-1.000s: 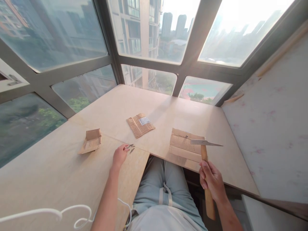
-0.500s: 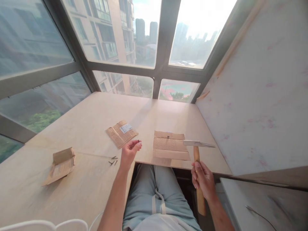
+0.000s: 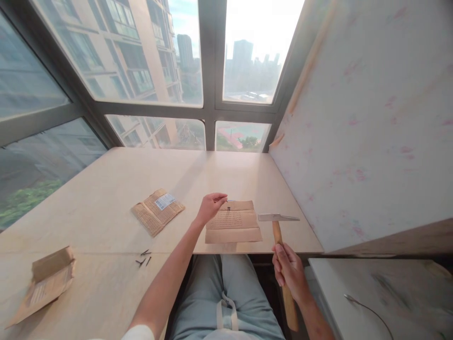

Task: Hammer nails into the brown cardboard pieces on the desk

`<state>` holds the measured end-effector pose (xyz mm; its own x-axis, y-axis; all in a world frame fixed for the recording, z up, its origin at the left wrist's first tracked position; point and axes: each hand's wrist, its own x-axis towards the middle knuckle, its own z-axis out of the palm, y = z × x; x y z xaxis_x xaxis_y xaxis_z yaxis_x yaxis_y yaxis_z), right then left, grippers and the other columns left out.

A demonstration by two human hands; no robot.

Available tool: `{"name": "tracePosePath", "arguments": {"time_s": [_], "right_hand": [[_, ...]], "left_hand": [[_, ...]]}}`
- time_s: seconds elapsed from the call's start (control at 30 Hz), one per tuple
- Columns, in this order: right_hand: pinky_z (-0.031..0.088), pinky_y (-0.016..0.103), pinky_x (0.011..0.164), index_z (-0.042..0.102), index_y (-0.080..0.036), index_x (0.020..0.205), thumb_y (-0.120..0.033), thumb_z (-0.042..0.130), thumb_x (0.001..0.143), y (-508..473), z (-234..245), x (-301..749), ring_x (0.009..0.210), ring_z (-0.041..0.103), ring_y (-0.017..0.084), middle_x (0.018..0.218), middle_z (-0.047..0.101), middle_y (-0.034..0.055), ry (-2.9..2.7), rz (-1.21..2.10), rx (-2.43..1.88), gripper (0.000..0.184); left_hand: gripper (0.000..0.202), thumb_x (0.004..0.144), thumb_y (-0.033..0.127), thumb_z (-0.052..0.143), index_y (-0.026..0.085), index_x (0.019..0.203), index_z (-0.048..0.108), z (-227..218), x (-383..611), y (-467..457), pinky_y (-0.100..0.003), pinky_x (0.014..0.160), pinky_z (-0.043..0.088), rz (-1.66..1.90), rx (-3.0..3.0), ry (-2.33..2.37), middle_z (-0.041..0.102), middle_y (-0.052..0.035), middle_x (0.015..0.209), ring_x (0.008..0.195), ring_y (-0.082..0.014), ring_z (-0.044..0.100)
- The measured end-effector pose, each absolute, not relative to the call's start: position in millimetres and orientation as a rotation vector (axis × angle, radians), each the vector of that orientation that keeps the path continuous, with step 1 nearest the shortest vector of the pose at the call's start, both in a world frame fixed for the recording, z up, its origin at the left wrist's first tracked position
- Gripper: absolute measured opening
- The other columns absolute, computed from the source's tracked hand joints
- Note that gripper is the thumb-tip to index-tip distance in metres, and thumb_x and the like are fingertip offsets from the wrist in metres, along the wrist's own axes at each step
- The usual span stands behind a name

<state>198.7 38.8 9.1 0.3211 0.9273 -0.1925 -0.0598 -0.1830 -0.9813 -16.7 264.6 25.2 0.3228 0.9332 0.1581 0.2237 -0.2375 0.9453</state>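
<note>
My left hand (image 3: 212,206) is above the upper left part of a flattened cardboard piece (image 3: 233,235) dotted with rows of small holes. Thumb and fingertips pinch a small nail, mostly hidden by the fingers. Just beside them, a couple of dark nails (image 3: 229,208) stand in the cardboard near its upper fold. On the right, my right hand (image 3: 288,267) is wrapped round the wooden handle of a hammer (image 3: 278,231). Its long, narrow metal head is raised beside the cardboard's right edge. Several loose nails (image 3: 143,259) lie on the tabletop, left of my left forearm.
A second flat cardboard piece (image 3: 152,217) with a white label lies on the pale tabletop (image 3: 116,189). An opened small cardboard box (image 3: 46,288) sits at the left. Windows border the back, a patterned wall (image 3: 354,141) the right. A cable (image 3: 368,309) rests on a lower surface.
My left hand has moved right and forward with the nail, from beside the labelled cardboard to over the holed piece. The hammer stays raised in my right hand. The view has turned right.
</note>
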Motion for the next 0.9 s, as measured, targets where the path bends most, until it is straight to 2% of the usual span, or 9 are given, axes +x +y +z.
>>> {"name": "tracePosePath", "arguments": {"time_s": [0.2,0.33,0.43,0.9], "right_hand": [[0.021,0.013,0.026,0.051,-0.019,0.083,-0.064,0.051,0.086,52.6,4.6,206.4,0.027,0.035,0.002,0.051,0.043,-0.0093,-0.918,1.158,-1.477,0.045],[0.022,0.012,0.027,0.051,-0.019,0.084,-0.062,0.049,0.088,59.0,1.8,206.7,0.027,0.036,0.002,0.052,0.043,-0.0094,-0.956,1.183,-1.458,0.043],[0.022,0.012,0.027,0.051,-0.019,0.084,-0.062,0.049,0.088,61.1,-1.1,205.8,0.027,0.037,0.003,0.052,0.043,-0.0097,-0.943,1.207,-1.435,0.043],[0.021,0.013,0.026,0.051,-0.019,0.084,-0.062,0.050,0.087,64.6,-9.9,208.8,0.027,0.037,0.004,0.051,0.044,-0.0094,-0.918,1.221,-1.465,0.043]], "left_hand": [[0.016,0.082,0.024,0.063,0.020,0.090,0.076,9.2,-1.5,268.9,-0.026,0.068,0.048,0.888,2.022,0.916,0.070,-0.0059,0.084,0.074,-0.0144,0.062],[0.013,0.081,0.018,0.064,0.021,0.088,0.074,1.6,1.7,268.9,-0.028,0.076,0.047,0.914,2.079,0.884,0.070,-0.0041,0.084,0.081,-0.0149,0.062],[0.012,0.080,0.016,0.064,0.020,0.087,0.073,0.8,1.8,269.1,-0.029,0.079,0.046,0.921,2.127,0.888,0.071,-0.0037,0.085,0.083,-0.0154,0.061],[0.020,0.078,0.011,0.060,0.021,0.091,0.073,-11.2,5.3,276.9,-0.031,0.079,0.045,0.730,2.296,0.899,0.069,-0.0040,0.083,0.083,-0.0178,0.057]]}}
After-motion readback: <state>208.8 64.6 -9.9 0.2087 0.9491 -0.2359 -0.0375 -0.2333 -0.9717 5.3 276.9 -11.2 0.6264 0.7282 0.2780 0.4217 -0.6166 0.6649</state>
